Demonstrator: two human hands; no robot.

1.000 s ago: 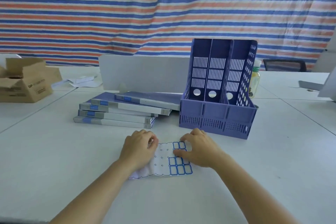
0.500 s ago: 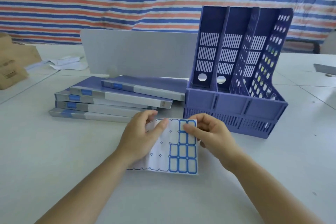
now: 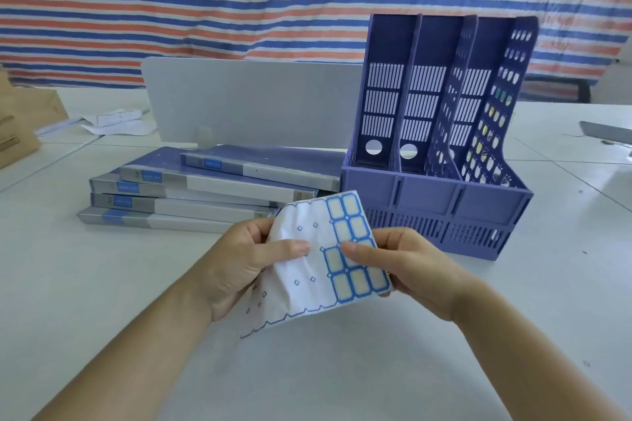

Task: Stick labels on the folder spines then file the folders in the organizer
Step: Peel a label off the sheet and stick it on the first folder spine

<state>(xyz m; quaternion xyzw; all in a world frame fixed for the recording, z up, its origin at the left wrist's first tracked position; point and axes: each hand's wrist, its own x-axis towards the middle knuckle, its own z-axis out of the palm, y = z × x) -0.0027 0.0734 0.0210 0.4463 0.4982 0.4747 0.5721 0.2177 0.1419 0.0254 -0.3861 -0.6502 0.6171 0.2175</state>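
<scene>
A white label sheet (image 3: 318,270) with blue-framed stickers along its right side is held up above the table, tilted. My left hand (image 3: 239,267) grips its left part with the thumb on top. My right hand (image 3: 407,267) pinches its right part, thumb pressed on a sticker. Behind the sheet lies a fanned stack of several grey-blue folders (image 3: 212,191), spines toward me with small blue marks. The purple three-slot organizer (image 3: 437,195) stands upright to the right of the stack; its slots hold no folders.
A grey divider panel (image 3: 253,99) stands behind the folders. A cardboard box (image 3: 17,126) and loose papers (image 3: 113,121) lie at the far left. A bottle shows through the organizer's perforated right wall. A striped tarp hangs behind the white table (image 3: 102,284).
Both hands have lifted the label sheet off the table and tilted it. The right thumb moved down onto a middle sticker. The view has come closer to the folders and organizer.
</scene>
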